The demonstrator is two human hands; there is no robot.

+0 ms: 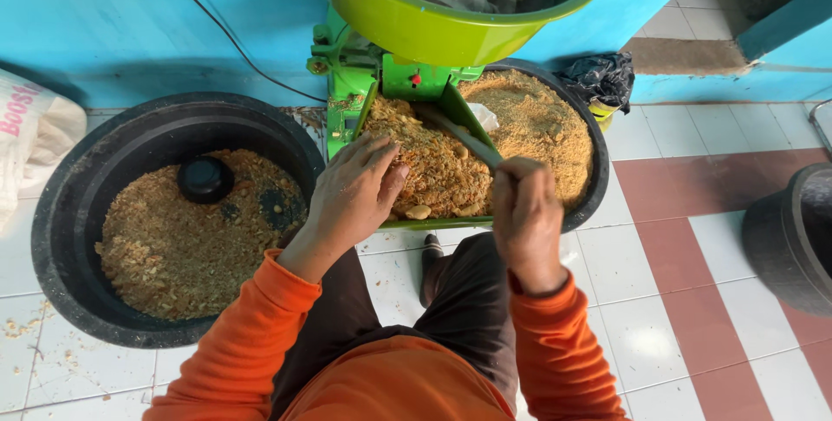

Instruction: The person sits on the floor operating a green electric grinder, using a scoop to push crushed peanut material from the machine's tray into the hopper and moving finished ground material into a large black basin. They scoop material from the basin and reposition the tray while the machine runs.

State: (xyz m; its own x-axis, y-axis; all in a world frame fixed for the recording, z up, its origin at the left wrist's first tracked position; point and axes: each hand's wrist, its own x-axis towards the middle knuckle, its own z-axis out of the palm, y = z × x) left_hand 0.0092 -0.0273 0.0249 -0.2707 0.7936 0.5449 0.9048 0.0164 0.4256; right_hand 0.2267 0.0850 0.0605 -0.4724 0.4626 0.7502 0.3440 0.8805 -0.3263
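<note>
I see bright orange long sleeves on both arms, ribbed cuffs ending at the wrists, fabric creased along the forearms. Same orange covers the chest at the bottom edge, so one top. Left hand [351, 191] and right hand [527, 217] are bare, no gloves, no rings or watch that I can make out. Dark brown trousers [459, 300] below, loose, folded at the knees.

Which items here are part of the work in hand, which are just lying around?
In use: left hand on the crumbly mix in the green tray; right hand gripping a stick; green machine.
Lying about: white sack; black bag; right-edge dark tub.
</note>
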